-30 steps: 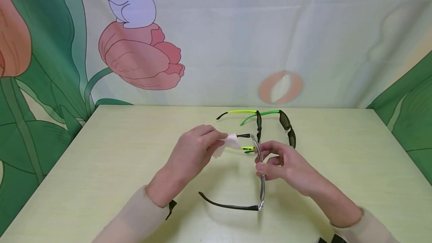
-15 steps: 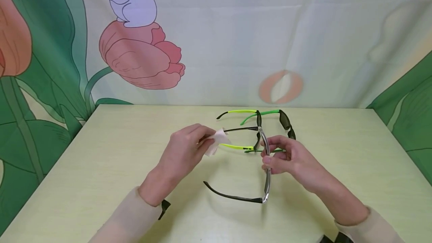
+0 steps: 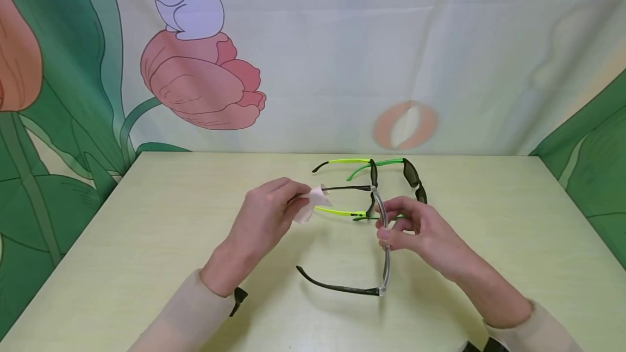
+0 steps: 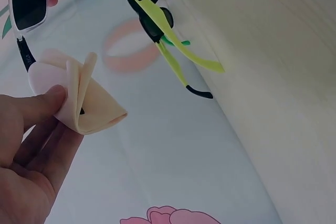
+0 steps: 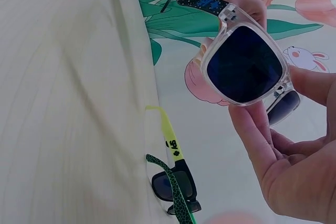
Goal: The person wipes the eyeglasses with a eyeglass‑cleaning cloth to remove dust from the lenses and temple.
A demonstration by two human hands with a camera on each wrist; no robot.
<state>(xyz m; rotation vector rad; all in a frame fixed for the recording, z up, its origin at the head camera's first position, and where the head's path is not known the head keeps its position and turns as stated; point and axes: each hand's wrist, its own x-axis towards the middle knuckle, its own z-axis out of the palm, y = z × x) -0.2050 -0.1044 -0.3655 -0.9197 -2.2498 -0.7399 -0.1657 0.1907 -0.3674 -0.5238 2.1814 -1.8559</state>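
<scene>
My right hand (image 3: 423, 238) grips a pair of clear-framed sunglasses (image 5: 244, 64) with dark lenses and black temples, held above the table with both temples unfolded toward the left. In the right wrist view its fingers and thumb hold the frame near the bridge. My left hand (image 3: 261, 221) pinches a pale cloth (image 4: 102, 100) folded around the end of the far temple (image 3: 347, 188). A bit of the black temple tip shows inside the cloth's fold in the left wrist view. The near temple (image 3: 337, 288) sticks out free.
Behind the hands, yellow-and-black sunglasses (image 3: 349, 161) and green sunglasses (image 3: 412, 174) stand on the pale table (image 3: 161, 221), temples unfolded and overlapping. A printed curtain (image 3: 323, 69) hangs along the table's back edge.
Over the last second the left hand and cloth slid left along the far temple, baring more of it. The sunglasses shifted slightly right and away. In the last half second little moved.
</scene>
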